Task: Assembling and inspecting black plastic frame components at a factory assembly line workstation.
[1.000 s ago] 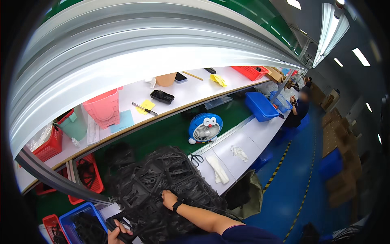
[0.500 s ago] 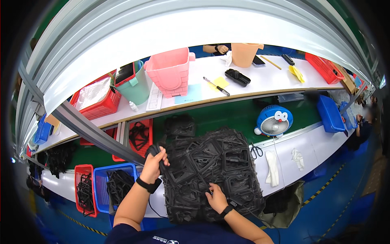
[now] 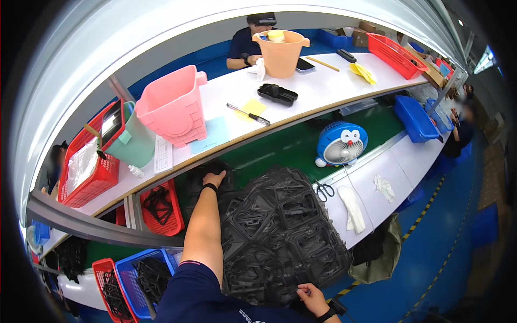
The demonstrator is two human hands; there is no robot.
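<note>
A large stack of black plastic frames (image 3: 280, 231), covered in clear film, lies right in front of me. My left hand (image 3: 215, 179) reaches past its far left corner to a dark pile (image 3: 229, 180). The thumb shows, but the fingers are partly lost against the black material, so I cannot see whether they hold anything. Beside the stack's near right edge, close to my body, is my right hand (image 3: 312, 297). Its fingers are loosely bent and apart, with nothing visible in them.
Black-handled scissors (image 3: 325, 191), a white glove (image 3: 351, 209) and a blue fan (image 3: 343, 145) sit right of the stack. Baskets, one red (image 3: 161, 209) and one blue (image 3: 126, 277), hold black frames at left. A pink bucket (image 3: 175, 107) stands on the raised shelf; a person sits beyond.
My left hand has gone forward from beside the stack, where it held a black bundle, to the dark pile. My right hand has lifted off the stack toward me. The view has shifted.
</note>
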